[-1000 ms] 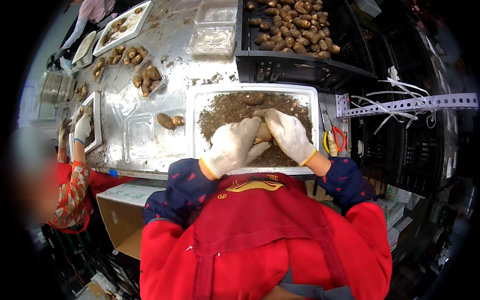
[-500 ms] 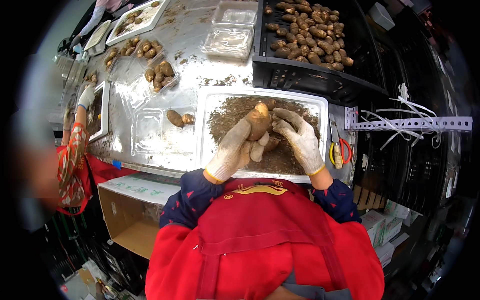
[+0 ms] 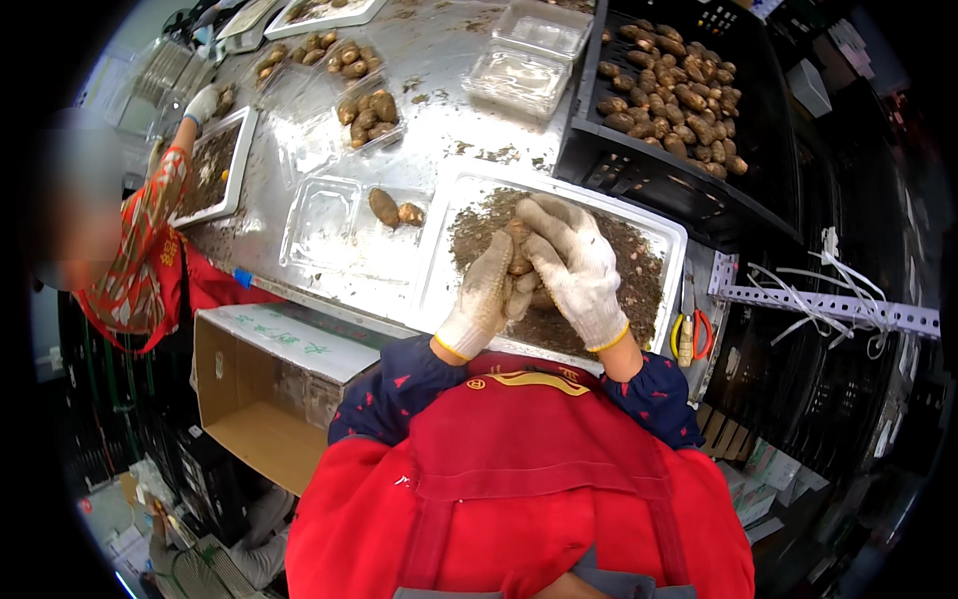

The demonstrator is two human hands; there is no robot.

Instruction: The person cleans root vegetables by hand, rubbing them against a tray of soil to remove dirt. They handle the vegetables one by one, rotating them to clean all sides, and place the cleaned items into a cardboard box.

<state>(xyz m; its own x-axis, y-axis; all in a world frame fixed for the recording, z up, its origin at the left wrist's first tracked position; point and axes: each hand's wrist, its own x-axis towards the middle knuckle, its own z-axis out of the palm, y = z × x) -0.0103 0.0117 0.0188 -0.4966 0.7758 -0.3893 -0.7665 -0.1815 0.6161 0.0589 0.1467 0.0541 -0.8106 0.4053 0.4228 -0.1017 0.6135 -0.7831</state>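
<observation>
The gloved left hand (image 3: 483, 301) holds a brown root (image 3: 518, 250), and the gloved right hand (image 3: 579, 268) curls its fingers against it, over a dirt-covered white tray (image 3: 435, 255). Two more roots (image 3: 383, 207) lie at ten o'clock; a black crate (image 3: 639, 172) stands toward one.

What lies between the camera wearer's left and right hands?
In the head view, a brown tuber, partly hidden, lies between the left hand and right hand, above the white tray.
</observation>
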